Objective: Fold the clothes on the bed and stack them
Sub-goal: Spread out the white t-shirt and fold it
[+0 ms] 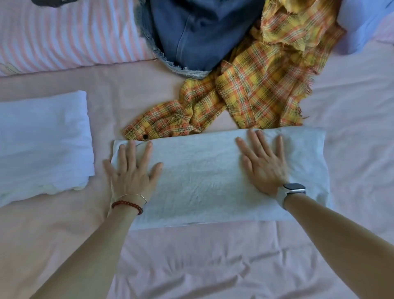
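A white garment (200, 177), folded into a long rectangle, lies across the pink bed sheet (191, 266) in front of me. My left hand (133, 168) presses flat on its left end, fingers straight and spread. My right hand (263, 162) lies flat on its right half, fingers straight. Left of it rests a folded white garment (42, 145). Behind it lies a crumpled yellow plaid shirt (262, 85), one sleeve reaching toward the white garment's far edge. A blue denim garment (198, 36) sits heaped at the back.
A pink-and-white striped pillow (70, 36) lies at the back left. A pale blue cloth (362, 23) shows at the back right corner. A dark item (51, 2) peeks in at the top left edge.
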Tool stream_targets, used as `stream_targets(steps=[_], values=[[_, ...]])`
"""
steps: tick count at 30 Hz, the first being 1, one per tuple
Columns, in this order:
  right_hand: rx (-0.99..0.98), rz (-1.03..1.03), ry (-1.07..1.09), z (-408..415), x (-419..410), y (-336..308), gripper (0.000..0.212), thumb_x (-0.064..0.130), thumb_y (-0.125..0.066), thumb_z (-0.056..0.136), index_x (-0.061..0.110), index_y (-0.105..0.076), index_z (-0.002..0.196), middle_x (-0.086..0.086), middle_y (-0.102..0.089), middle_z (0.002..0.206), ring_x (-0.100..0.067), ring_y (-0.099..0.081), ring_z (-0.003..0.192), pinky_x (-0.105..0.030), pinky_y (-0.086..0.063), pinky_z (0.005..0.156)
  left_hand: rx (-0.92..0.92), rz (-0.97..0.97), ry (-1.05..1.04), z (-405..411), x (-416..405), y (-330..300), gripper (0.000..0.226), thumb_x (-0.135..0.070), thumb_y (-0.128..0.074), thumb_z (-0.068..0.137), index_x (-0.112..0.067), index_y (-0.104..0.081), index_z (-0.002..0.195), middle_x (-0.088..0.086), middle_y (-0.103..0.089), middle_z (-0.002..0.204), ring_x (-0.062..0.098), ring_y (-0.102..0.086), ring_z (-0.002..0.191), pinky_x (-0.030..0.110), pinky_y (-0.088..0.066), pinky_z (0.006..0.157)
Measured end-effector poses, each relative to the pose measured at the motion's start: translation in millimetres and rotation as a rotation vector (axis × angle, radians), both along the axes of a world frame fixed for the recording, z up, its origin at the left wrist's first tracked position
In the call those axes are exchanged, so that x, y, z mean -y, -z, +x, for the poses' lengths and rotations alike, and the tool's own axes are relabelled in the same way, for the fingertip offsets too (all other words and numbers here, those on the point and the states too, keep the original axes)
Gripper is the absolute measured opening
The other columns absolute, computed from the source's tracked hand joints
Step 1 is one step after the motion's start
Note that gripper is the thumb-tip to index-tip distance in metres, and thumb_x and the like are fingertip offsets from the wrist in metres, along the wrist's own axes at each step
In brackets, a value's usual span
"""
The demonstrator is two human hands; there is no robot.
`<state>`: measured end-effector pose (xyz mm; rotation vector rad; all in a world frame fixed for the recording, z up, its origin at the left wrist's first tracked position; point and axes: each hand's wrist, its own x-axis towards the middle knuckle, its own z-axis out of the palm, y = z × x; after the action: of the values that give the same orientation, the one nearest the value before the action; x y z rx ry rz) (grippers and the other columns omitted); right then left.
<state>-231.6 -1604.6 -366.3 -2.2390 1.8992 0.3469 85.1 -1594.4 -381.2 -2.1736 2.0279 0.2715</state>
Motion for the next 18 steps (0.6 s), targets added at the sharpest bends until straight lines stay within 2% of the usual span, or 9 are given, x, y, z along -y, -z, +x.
stream_targets(steps=[4, 7, 9, 11, 12, 14, 16, 18], values=[[-0.032, 0.042, 0.346, -63.9, -4.9, -3.9, 0.051, 0.043, -0.01, 0.096, 0.04, -0.003, 0.147, -0.001, 0.001, 0.158, -0.019, 0.006, 0.144, -0.054, 0.005, 0.111, -0.018, 0.077, -0.018, 4.3, 1.9, -1.1, 0.069, -0.066, -0.005, 0.085, -0.037, -0.008, 0.147, 0.004, -0.004, 0.157, 0.025, -0.001, 0.143, 0.063, -0.011, 0.106], [0.045, 0.129, 0.535, -93.8, -8.3, -11.7, 0.052, 0.041, -0.016, 0.097, 0.035, -0.005, 0.147, 0.004, 0.003, 0.158, -0.021, 0.004, 0.144, -0.05, -0.003, 0.114, -0.019, 0.11, -0.108, -4.2, 1.7, -5.5, 0.063, -0.064, -0.012, 0.088, -0.042, 0.0, 0.146, 0.002, 0.004, 0.157, 0.028, 0.007, 0.143, 0.064, -0.008, 0.108], [0.169, 0.097, 0.556, -98.3, -10.4, -19.3, 0.052, 0.035, -0.025, 0.098, 0.03, -0.01, 0.148, 0.003, -0.001, 0.158, -0.023, -0.002, 0.143, -0.046, -0.006, 0.113, -0.001, 0.078, -0.156, -17.0, -3.4, -16.7, 0.064, -0.059, -0.022, 0.089, -0.039, -0.003, 0.146, 0.006, 0.0, 0.157, 0.034, 0.004, 0.142, 0.065, -0.008, 0.107], [0.323, -0.054, 0.675, -97.4, -14.4, -25.9, 0.054, 0.023, -0.039, 0.096, 0.019, -0.021, 0.147, -0.008, -0.017, 0.155, -0.029, -0.019, 0.139, -0.043, -0.018, 0.109, -0.052, 0.024, -0.145, -41.5, -14.9, -31.9, 0.066, -0.055, -0.031, 0.089, -0.034, -0.01, 0.148, 0.01, -0.008, 0.157, 0.04, -0.001, 0.141, 0.067, -0.006, 0.106], [0.407, -0.133, 0.787, -97.7, -18.1, -29.3, 0.053, 0.02, -0.044, 0.094, 0.012, -0.028, 0.144, -0.014, -0.031, 0.148, -0.033, -0.029, 0.133, -0.043, -0.026, 0.104, -0.12, 0.001, -0.105, -57.8, -24.7, -39.4, 0.065, -0.054, -0.032, 0.088, -0.032, -0.013, 0.147, 0.011, -0.013, 0.156, 0.041, -0.004, 0.141, 0.068, -0.003, 0.105], [0.558, -0.166, 0.996, -99.4, -30.1, -33.7, 0.04, 0.021, -0.05, 0.092, 0.002, -0.047, 0.128, -0.021, -0.055, 0.119, -0.038, -0.049, 0.113, -0.04, -0.04, 0.086, -0.21, -0.01, 0.033, -94.9, -49.2, -49.2, 0.063, -0.052, -0.031, 0.085, -0.029, -0.022, 0.143, 0.015, -0.025, 0.152, 0.044, -0.015, 0.139, 0.069, -0.004, 0.103], [0.636, -0.044, 1.137, -102.3, -46.6, -34.6, 0.033, 0.028, -0.056, 0.09, 0.002, -0.057, 0.109, -0.016, -0.061, 0.097, -0.034, -0.058, 0.096, -0.032, -0.038, 0.071, -0.234, 0.072, 0.116, -126.4, -71.4, -51.8, 0.061, -0.051, -0.031, 0.083, -0.029, -0.032, 0.14, 0.015, -0.032, 0.148, 0.044, -0.023, 0.136, 0.071, -0.01, 0.1], [0.681, 0.044, 1.226, -105.7, -57.6, -33.9, 0.033, 0.033, -0.06, 0.086, 0.003, -0.06, 0.099, -0.009, -0.061, 0.085, -0.029, -0.059, 0.083, -0.03, -0.039, 0.063, -0.205, 0.176, 0.069, -142.7, -83.0, -45.5, 0.063, -0.055, -0.019, 0.083, -0.034, -0.028, 0.142, 0.011, -0.022, 0.153, 0.039, -0.015, 0.141, 0.07, -0.006, 0.104]])
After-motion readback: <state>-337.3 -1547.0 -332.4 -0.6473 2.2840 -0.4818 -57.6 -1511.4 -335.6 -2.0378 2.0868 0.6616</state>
